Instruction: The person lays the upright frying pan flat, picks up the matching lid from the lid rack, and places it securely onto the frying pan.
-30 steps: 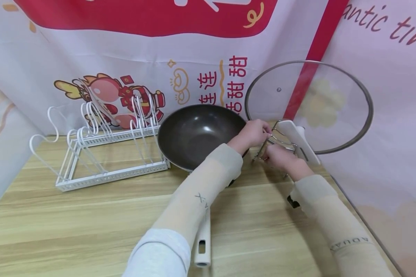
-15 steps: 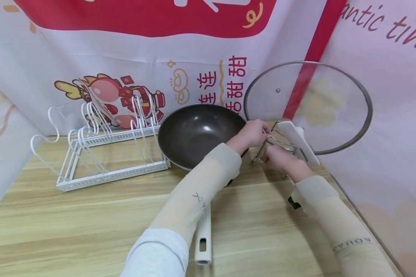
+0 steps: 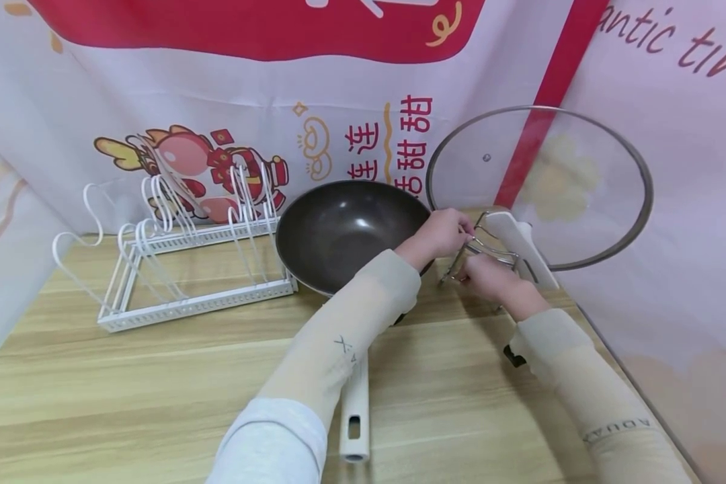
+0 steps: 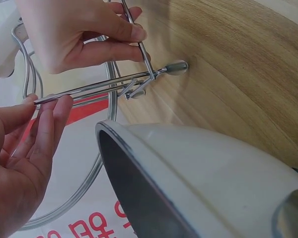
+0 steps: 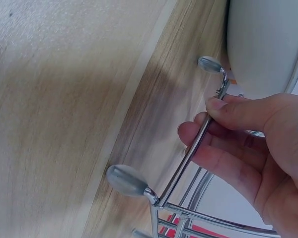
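In the head view my left hand point(image 3: 440, 234) pinches a top bar of a small chrome wire rack point(image 3: 490, 250). Just right of it, my right hand point(image 3: 490, 275) grips a lower bar. Thumb and fingers of the right hand point(image 5: 258, 144) close on one straight rod in the right wrist view, between two clear oval feet point(image 5: 126, 180). In the left wrist view the left hand point(image 4: 27, 158) holds the end of a long bar between thumb and fingertips. Behind the rack stands a large glass lid point(image 3: 593, 195) with a metal rim, tilted upright. A white slotted piece point(image 3: 520, 245) is beside the rack.
A dark wok point(image 3: 345, 235) stands left of the hands, its beige handle point(image 3: 355, 417) pointing toward the person under the left forearm. Farther left is a white rack point(image 3: 199, 308) with several wire hoops. A printed cloth point(image 3: 218, 94) hangs behind the wooden table point(image 3: 157, 396).
Both hands keep their hold on the chrome rack, and the lid and wok stay put. Only the left forearm shifts very slightly.
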The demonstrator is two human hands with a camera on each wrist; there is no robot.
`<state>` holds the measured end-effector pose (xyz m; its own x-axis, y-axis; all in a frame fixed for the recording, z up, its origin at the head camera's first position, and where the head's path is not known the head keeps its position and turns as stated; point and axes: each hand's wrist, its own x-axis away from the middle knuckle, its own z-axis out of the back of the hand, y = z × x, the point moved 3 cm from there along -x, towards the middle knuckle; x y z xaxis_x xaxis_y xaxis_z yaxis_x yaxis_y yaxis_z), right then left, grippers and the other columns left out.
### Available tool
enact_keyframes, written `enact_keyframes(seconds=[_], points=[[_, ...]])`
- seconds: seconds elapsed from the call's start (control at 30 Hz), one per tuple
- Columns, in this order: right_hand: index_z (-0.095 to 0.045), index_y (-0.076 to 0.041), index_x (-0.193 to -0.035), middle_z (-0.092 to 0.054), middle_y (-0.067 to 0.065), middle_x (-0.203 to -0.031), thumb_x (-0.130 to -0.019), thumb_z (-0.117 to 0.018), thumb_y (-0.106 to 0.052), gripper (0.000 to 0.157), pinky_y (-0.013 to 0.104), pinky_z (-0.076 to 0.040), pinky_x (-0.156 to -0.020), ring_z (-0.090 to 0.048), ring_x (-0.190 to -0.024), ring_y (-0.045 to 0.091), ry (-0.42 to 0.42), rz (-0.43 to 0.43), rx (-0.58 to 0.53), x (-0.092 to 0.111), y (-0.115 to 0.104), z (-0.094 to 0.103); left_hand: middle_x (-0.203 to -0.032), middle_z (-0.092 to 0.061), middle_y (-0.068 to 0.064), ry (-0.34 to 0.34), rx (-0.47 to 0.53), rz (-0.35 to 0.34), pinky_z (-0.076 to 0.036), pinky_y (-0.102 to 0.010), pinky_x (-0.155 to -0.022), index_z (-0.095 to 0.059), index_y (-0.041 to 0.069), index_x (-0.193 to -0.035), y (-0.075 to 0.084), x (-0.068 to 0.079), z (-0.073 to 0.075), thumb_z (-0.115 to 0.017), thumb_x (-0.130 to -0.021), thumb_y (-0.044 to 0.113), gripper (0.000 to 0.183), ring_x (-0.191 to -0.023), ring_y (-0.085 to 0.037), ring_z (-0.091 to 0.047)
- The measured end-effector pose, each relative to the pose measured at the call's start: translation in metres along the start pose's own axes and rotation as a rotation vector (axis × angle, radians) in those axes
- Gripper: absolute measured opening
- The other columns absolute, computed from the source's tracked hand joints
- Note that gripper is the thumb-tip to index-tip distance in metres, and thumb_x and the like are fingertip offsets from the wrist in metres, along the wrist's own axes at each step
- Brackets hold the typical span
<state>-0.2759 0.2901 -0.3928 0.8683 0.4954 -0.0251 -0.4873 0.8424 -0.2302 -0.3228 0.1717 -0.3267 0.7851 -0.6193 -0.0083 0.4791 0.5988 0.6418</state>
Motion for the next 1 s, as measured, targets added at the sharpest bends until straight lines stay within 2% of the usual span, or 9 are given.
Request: enact_keyframes(seconds=[0.2, 0.37, 0.47, 0.7, 1.0], points=[[-0.066, -0.009, -0.063, -0.046, -0.007, -0.059, -0.084, -0.065, 0.009, 0.027, 0.028, -0.035, -0.054, -0.04, -0.058, 0.011, -0.014, -0.009, 0.016, -0.001, -0.001, 0.001, -0.1, -0.069, -0.001, 0.013, -0.013, 0.0, -0.049, -0.022, -0.075, -0.074, 0.007, -0.105, 0.001, 0.0, 0.001, -0.061, -0.104, 0.013, 0.014, -0.092, -0.013, -0.061], [-0.041, -0.016, -0.056, -0.031, -0.009, -0.056, -0.085, -0.063, 0.009, 0.044, 0.026, -0.029, -0.052, -0.032, -0.055, 0.01, -0.029, -0.034, 0.017, 0.001, -0.003, 0.002, -0.1, -0.068, -0.001, 0.03, -0.011, 0.009, -0.049, -0.022, -0.076, -0.074, 0.007, -0.105, 0.001, 0.001, -0.002, -0.061, -0.104, 0.013, 0.014, -0.092, -0.013, -0.061], [-0.034, -0.019, -0.057, -0.026, -0.008, -0.056, -0.085, -0.062, 0.009, 0.049, 0.026, -0.026, -0.052, -0.028, -0.054, 0.009, -0.03, -0.036, 0.028, 0.002, -0.003, 0.003, -0.1, -0.068, 0.0, 0.041, -0.009, 0.008, -0.049, -0.022, -0.076, -0.074, 0.007, -0.105, 0.001, 0.001, -0.003, -0.061, -0.104, 0.013, 0.014, -0.093, -0.012, -0.061], [-0.035, -0.019, -0.056, -0.026, -0.009, -0.055, -0.085, -0.062, 0.008, 0.048, 0.026, -0.027, -0.051, -0.029, -0.054, 0.009, -0.025, -0.027, 0.047, 0.002, -0.005, 0.003, -0.102, -0.07, 0.0, 0.067, -0.055, -0.044, -0.049, -0.022, -0.079, -0.074, 0.008, -0.102, 0.002, 0.004, -0.002, -0.063, -0.103, 0.013, 0.012, -0.094, -0.012, -0.061], [-0.046, -0.016, -0.057, -0.034, -0.008, -0.057, -0.086, -0.063, 0.011, 0.043, 0.026, -0.032, -0.053, -0.037, -0.057, 0.011, -0.022, 0.001, 0.046, 0.004, -0.011, 0.002, -0.099, -0.068, 0.001, 0.035, -0.041, -0.018, -0.049, -0.022, -0.077, -0.073, 0.009, -0.101, 0.002, 0.006, -0.002, -0.062, -0.103, 0.012, 0.011, -0.092, -0.012, -0.061]])
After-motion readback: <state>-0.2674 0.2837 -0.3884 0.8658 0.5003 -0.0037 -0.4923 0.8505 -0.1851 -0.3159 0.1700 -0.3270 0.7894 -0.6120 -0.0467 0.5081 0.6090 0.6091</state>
